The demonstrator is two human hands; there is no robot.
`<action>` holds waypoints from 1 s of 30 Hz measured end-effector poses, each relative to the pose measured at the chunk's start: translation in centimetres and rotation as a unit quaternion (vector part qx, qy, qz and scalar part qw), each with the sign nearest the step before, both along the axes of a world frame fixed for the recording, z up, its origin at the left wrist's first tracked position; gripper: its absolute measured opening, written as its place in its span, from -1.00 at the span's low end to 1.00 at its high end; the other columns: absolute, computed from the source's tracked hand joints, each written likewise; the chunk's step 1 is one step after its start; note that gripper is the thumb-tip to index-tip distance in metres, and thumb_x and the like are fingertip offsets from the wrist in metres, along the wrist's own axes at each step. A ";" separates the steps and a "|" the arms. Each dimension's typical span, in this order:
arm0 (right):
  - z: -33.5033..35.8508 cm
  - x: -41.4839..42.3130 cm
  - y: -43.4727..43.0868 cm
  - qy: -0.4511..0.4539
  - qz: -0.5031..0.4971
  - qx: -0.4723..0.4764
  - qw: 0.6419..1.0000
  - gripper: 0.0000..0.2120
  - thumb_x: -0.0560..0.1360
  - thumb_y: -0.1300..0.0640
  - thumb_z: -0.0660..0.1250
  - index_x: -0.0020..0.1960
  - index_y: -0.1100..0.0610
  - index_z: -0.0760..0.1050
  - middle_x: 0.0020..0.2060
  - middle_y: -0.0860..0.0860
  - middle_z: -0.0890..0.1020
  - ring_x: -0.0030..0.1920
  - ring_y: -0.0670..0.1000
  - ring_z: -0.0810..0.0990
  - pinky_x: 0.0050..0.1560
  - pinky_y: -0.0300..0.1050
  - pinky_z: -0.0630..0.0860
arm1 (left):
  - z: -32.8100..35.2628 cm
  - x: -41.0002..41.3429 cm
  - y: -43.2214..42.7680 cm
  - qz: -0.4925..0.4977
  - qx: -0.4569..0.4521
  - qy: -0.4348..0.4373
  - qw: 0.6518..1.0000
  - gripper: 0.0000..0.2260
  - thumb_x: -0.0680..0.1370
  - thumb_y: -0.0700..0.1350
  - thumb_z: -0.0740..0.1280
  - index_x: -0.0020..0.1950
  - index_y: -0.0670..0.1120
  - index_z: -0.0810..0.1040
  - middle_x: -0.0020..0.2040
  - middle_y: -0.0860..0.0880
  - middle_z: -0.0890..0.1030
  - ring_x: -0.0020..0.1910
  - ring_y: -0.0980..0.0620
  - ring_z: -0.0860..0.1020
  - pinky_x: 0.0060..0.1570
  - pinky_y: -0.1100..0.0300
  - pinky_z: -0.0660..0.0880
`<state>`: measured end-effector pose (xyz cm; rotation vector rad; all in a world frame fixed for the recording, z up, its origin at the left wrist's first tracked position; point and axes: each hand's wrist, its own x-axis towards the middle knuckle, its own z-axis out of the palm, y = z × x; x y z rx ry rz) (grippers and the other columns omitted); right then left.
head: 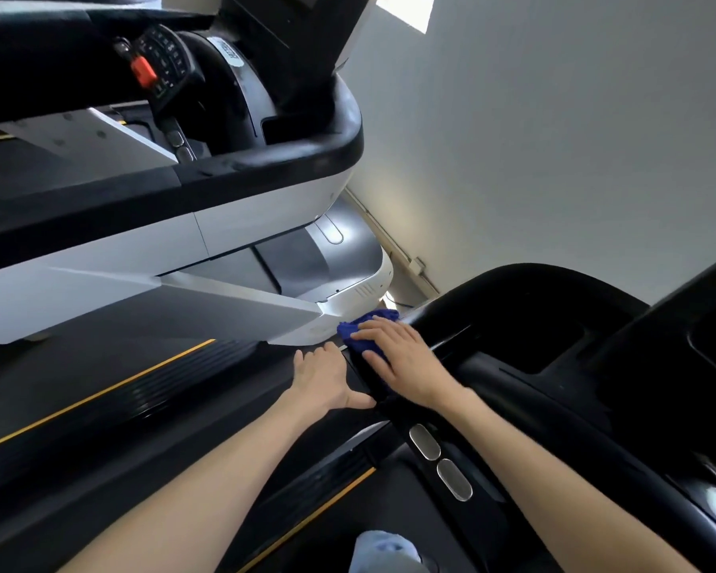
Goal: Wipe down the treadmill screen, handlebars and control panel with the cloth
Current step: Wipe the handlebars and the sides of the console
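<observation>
A blue cloth [366, 330] lies on the black left handlebar [464, 320] of the near treadmill. My right hand [402, 357] presses flat on the cloth with straight fingers, covering most of it. My left hand [327, 380] rests open beside the handlebar, its thumb touching the bar's lower side. Two oval silver pulse sensors [441, 461] sit on the bar lower down. The near treadmill's console [658, 357] reaches to the right; its screen is out of view.
A second treadmill [224, 225] stands close on the left, with a keypad and red safety key [143, 72]. Its yellow-striped side rail [100, 399] runs under my left arm. A grey wall [554, 138] fills the upper right. My foot [383, 552] shows at the bottom.
</observation>
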<state>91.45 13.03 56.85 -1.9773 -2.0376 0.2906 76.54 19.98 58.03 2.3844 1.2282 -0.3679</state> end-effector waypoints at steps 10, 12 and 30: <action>0.2 -0.8 -0.7 0.031 0.048 -0.020 0.998 -0.59 0.57 -0.10 0.06 0.38 -0.04 0.32 0.40 -0.11 0.35 0.49 -0.09 0.10 0.48 -0.10 -0.08 | -0.2 0.4 0.0 0.027 -0.025 0.006 0.999 -0.10 0.25 0.31 0.46 0.36 -0.21 0.27 0.28 -0.11 0.48 0.26 -0.11 0.46 0.24 0.02 0.39; 0.1 1.3 0.2 0.017 0.015 -0.007 1.000 -0.57 0.57 -0.13 0.00 0.37 -0.04 0.34 0.37 -0.08 0.39 0.45 -0.07 0.20 0.47 -0.05 0.06 | 0.0 0.3 -0.1 0.024 -0.022 0.016 0.999 -0.09 0.27 0.32 0.45 0.38 -0.23 0.25 0.30 -0.14 0.47 0.27 -0.13 0.46 0.25 0.02 0.38; -0.4 -3.2 -0.2 0.011 -0.040 0.013 0.999 -0.56 0.58 -0.06 -0.06 0.37 0.02 0.36 0.37 -0.05 0.39 0.48 0.00 0.15 0.47 -0.04 -0.06 | -0.2 0.4 -0.5 0.045 -0.019 0.024 0.999 -0.10 0.26 0.34 0.44 0.39 -0.17 0.25 0.28 -0.06 0.49 0.31 -0.10 0.43 0.39 -0.26 0.11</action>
